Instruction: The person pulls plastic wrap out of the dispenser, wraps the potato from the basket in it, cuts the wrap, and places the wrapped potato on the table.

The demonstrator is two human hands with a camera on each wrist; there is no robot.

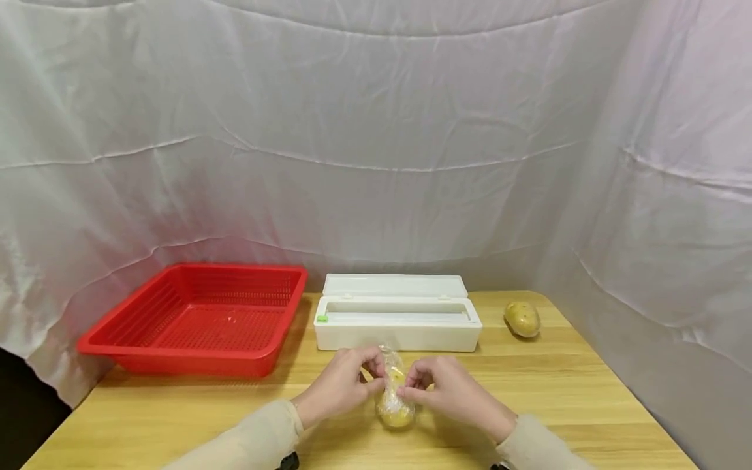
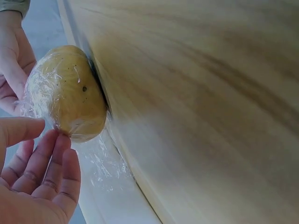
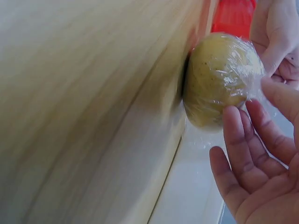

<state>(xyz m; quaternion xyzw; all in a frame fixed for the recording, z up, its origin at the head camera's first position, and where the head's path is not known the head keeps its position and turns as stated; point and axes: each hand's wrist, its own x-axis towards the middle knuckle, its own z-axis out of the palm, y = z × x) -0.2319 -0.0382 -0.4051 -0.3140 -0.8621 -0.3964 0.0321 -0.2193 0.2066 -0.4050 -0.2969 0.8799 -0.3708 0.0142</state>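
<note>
A potato [image 1: 395, 414] in clear plastic wrap [image 1: 390, 358] lies on the table, between my two hands. My left hand [image 1: 346, 382] pinches the film at the potato's left side with thumb and fingertips. From the other side, my right hand [image 1: 449, 391] pinches the film over the top of the potato. The left wrist view shows the potato [image 2: 77, 93] with small dark spots and crinkled film gathered toward the hands. In the right wrist view, film also covers the potato [image 3: 217, 84], and the outer fingers stand away from it.
Behind the hands stands a white wrap dispenser box [image 1: 399, 337], its lid [image 1: 395, 285] raised. A red plastic basket [image 1: 258, 356] sits at the left. Another wrapped potato [image 1: 522, 319] lies at the back right of the wooden table [image 1: 587, 405]. Grey cloth [image 1: 376, 163] hangs behind.
</note>
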